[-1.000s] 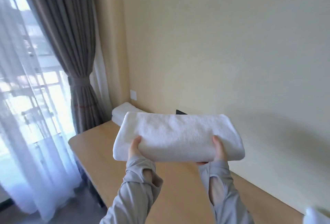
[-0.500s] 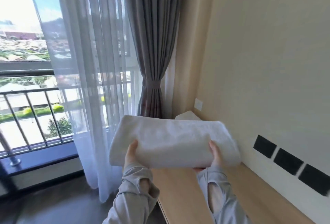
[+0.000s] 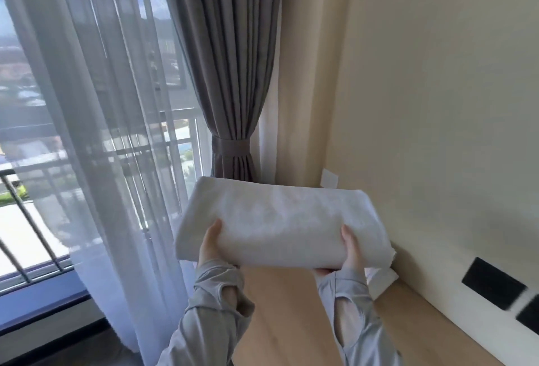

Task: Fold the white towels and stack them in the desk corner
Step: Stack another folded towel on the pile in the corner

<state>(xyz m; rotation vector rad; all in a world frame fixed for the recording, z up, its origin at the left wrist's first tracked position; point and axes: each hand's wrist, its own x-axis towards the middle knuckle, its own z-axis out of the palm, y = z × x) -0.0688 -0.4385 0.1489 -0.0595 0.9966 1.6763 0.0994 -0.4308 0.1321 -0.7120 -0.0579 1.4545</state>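
Observation:
A folded white towel [image 3: 280,222] is held level in the air above the far end of the wooden desk [image 3: 294,322]. My left hand [image 3: 209,244] grips its near left edge and my right hand [image 3: 351,250] grips its near right edge, thumbs on top. Both wrists are in grey sleeves. Under the towel's right end, part of another folded white towel [image 3: 380,278] lies on the desk in the corner by the wall; most of it is hidden.
A cream wall [image 3: 437,103] runs along the desk's right side, with black panels [image 3: 493,282] low on it and a white socket [image 3: 329,178] near the corner. A tied grey curtain [image 3: 233,73] and sheer white curtain [image 3: 102,132] hang at the window left of the desk.
The view has swung left and closer to the corner. The towel, still in both hands, has moved toward the corner and now covers the towel lying there.

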